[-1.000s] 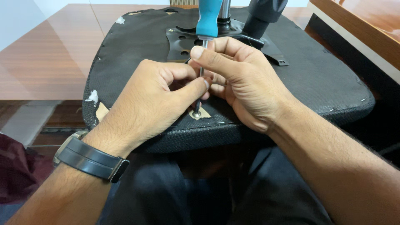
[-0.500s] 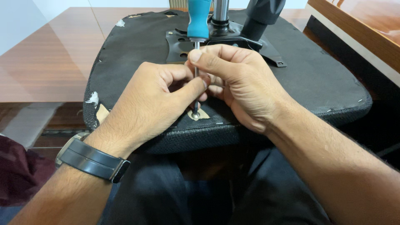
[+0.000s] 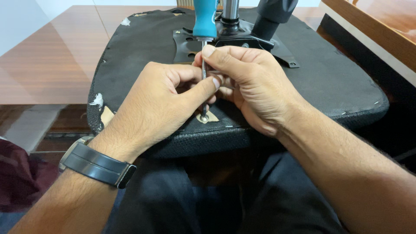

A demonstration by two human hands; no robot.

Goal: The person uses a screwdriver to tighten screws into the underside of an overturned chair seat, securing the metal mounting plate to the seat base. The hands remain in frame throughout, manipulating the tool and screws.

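- Both hands pinch one screwdriver (image 3: 203, 65) shaft, head view: left hand (image 3: 158, 104) thumb and fingers clasp it low, right hand (image 3: 249, 86) grips above, apparently to steady it upright.
- Tip sits in a screw (image 3: 203, 117) on the upturned chair seat (image 3: 329, 82) near its front edge, across the lap.
- Wristwatch (image 3: 97, 164) on left wrist.

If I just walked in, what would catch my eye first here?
Two bare hands meet at the centre, the left hand and right hand pinching the thin shaft of a screwdriver with a bright teal handle. It stands upright, tip on a screw near the front edge of an upturned black chair seat.
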